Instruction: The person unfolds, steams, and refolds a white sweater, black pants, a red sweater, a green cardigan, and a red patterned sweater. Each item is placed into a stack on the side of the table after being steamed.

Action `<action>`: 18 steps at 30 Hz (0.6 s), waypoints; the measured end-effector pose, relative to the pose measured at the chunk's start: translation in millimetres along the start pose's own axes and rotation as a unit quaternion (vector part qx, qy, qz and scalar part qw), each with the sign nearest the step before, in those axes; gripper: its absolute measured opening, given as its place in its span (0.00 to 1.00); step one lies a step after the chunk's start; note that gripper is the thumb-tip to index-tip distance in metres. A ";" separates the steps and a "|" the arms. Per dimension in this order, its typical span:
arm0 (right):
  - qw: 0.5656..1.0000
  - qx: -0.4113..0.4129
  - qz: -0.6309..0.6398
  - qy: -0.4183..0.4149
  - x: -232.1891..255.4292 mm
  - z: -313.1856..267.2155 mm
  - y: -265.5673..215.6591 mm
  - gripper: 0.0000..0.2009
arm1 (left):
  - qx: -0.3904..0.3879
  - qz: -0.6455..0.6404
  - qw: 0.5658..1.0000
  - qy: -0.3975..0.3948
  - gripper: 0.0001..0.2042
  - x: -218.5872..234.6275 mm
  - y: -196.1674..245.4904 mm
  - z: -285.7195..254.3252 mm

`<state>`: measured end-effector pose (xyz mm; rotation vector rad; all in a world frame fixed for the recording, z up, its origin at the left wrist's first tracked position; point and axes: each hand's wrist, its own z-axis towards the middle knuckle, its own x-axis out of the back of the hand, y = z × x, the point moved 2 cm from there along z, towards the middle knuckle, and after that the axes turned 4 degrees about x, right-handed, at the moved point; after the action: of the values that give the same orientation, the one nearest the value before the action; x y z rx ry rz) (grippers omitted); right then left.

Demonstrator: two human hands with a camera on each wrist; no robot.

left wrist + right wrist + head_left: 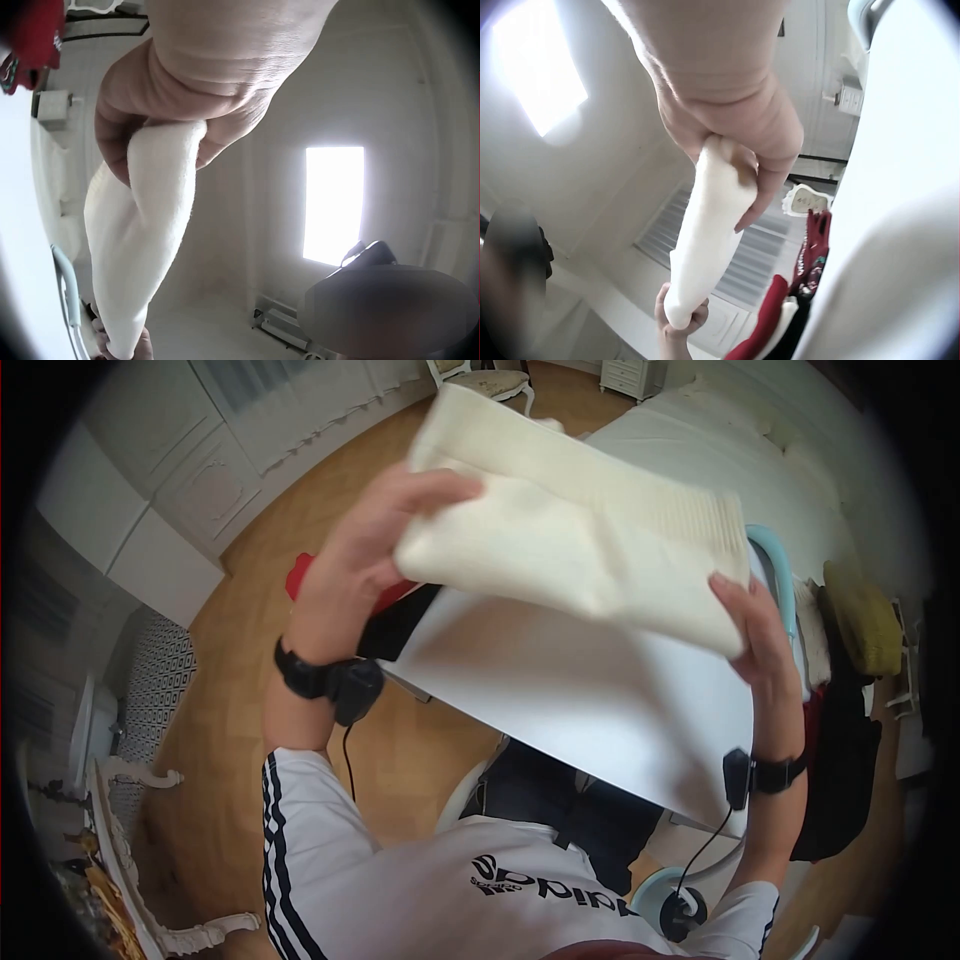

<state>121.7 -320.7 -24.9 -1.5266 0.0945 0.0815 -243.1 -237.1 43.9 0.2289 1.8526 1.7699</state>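
Both hands hold up a folded cream knit garment (575, 545), with a ribbed band along its upper edge, above a white tabletop (560, 670). The left hand (385, 525) grips one end, its thumb lying over the front face. At the opposite end the right hand (757, 625) pinches the lower corner between thumb and fingers. Seen from the left wrist, the cream cloth (150, 217) is tucked between thumb and fingers and stretches away to the other hand. The right wrist view shows the garment (709, 217) as a thick folded roll between the two hands.
Red and black folded clothes (400, 625) lie at the table's left end. Past the right side are a light blue curved tube (780, 575), a yellow-green garment (862, 630) and dark clothes (845, 780). A white-covered bed (720, 450) and a chair (490, 382) stand behind.
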 end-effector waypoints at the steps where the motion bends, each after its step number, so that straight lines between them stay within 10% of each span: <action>1: 0.997 0.054 0.030 -0.043 -19.2 21.7 -13.6 0.36 | -0.006 -0.016 1.000 -0.012 0.17 25.5 12.2 -13.1; 8: 0.966 0.143 0.188 -0.107 -173.8 190.9 -5.3 0.26 | -0.076 0.011 0.960 0.269 0.27 132.6 7.7 -94.4; 13: 0.925 0.157 -0.345 -0.018 -229.4 233.6 79.1 0.30 | 0.057 0.200 0.917 0.340 0.33 156.8 -18.7 -127.4; 14: 0.902 0.204 -0.378 -0.030 -231.8 230.9 88.6 0.29 | 0.153 0.251 0.902 0.317 0.36 160.0 -21.6 -133.1; 18: 0.872 0.279 -0.401 -0.024 -216.4 196.3 100.1 0.25 | 0.071 0.367 0.806 0.459 0.41 155.9 -22.8 -146.7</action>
<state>-102.5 -119.0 -91.7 -0.8835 -0.5213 -0.5336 -439.8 -290.4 -25.3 0.1617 2.8593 2.5491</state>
